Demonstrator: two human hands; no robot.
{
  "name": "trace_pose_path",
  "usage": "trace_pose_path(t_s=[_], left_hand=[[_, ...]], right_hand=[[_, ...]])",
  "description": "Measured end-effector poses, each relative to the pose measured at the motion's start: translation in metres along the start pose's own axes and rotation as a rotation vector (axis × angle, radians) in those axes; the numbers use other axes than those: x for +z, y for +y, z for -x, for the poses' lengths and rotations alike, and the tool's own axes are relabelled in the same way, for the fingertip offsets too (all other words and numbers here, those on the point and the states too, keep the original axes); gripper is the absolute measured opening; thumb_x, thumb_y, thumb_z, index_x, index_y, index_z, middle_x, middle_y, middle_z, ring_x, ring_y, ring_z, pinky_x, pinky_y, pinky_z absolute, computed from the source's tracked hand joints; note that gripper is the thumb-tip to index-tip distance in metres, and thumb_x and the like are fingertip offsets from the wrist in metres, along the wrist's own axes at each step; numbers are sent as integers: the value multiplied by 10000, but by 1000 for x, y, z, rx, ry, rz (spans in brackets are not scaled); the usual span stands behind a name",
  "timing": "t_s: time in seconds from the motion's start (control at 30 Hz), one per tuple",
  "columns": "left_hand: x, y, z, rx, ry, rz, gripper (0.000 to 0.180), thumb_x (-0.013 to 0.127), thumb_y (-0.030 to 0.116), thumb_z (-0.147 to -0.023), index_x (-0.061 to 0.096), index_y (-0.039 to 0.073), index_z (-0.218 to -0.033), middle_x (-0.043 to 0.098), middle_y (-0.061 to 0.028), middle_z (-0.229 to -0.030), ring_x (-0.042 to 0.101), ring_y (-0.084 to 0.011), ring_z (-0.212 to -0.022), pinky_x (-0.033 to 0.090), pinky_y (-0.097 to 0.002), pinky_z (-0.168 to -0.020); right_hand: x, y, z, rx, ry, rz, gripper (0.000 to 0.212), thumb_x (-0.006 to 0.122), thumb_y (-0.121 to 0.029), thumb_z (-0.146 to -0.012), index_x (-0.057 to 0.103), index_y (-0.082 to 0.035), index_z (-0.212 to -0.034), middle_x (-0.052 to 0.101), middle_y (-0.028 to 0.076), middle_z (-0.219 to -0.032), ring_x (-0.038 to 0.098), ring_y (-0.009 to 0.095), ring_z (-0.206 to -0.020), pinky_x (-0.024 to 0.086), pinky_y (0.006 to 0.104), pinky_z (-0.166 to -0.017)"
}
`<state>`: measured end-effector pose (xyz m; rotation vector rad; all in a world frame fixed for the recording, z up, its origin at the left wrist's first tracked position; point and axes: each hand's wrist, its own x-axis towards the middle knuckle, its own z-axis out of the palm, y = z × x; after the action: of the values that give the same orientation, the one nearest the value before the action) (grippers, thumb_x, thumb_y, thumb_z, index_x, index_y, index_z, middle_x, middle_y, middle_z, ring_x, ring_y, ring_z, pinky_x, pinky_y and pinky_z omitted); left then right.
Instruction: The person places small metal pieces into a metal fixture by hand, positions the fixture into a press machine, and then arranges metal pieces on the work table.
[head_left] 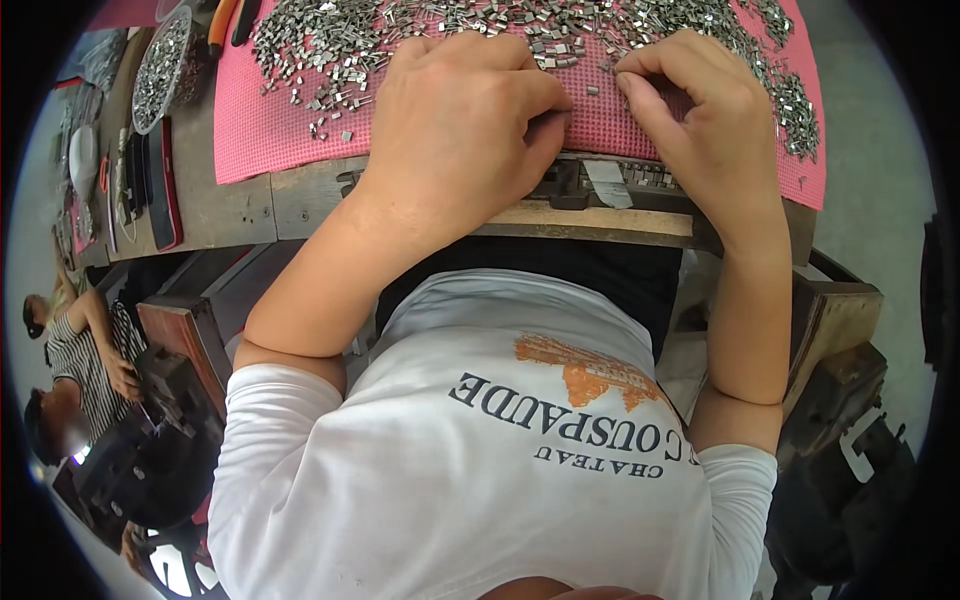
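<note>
Many small silvery metal pieces [335, 50] lie heaped across a pink mesh mat [255, 135]. Over the mat's near part is my left hand [460, 110], its fingers curled and the thumb folded toward them; whatever is inside is hidden. To its right, my right hand [710, 115] has thumb and index finger brought together in a pinch at the near edge of the heap. Anything between those tips is too small to make out. One loose metal piece [593, 90] rests on the mat between the hands.
A dark metal fixture [570, 182] with a silvery strip of tape [608, 185] runs along the wooden table's front edge. At the left are a clear tub of metal pieces [163, 70], orange-handled pliers [221, 25] and a dark red-edged case [165, 190]. Other people [95, 345] sit far left.
</note>
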<state>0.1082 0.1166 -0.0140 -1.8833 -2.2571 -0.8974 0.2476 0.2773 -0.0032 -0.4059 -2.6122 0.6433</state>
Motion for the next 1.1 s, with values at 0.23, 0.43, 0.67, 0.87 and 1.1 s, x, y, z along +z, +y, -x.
trace_pose_path(t_s=[0.23,0.43,0.67,0.87,1.1], left_hand=[[2,6,0,-39,-8,-35,107,802,147,-730,741,108,-809,666,-29,-796,644,-251,-756,474,-381,-702],[7,0,3,-47,33,22,103,793,142,-730,740,107,-810,669,-33,-792,646,-250,-756,475,-378,-699],[9,-4,5,-28,63,58,110,789,107,-717,747,88,-817,676,-54,-798,653,-261,-752,496,-372,-689],[9,-2,4,-23,77,82,117,792,87,-708,754,72,-818,675,-58,-798,650,-256,-743,505,-359,-689],[9,-1,4,-33,79,94,119,796,89,-707,757,75,-819,677,-58,-800,653,-252,-756,506,-353,-696]], right_hand=[[8,0,-7,-293,33,269,107,729,-65,-851,693,-28,-945,653,80,-872,620,258,-749,479,352,-692],[-1,-10,-6,-97,-30,37,93,693,-24,-845,644,-14,-924,618,91,-860,606,251,-818,475,345,-760],[-19,4,32,136,11,-129,104,711,-57,-870,669,-5,-950,642,98,-859,650,241,-789,514,335,-732],[-10,-4,37,204,-7,-128,100,715,-46,-859,662,-2,-931,637,101,-829,633,249,-763,501,359,-701],[0,-5,29,67,47,25,80,726,-71,-834,670,-39,-883,643,90,-814,620,299,-826,478,416,-765]])
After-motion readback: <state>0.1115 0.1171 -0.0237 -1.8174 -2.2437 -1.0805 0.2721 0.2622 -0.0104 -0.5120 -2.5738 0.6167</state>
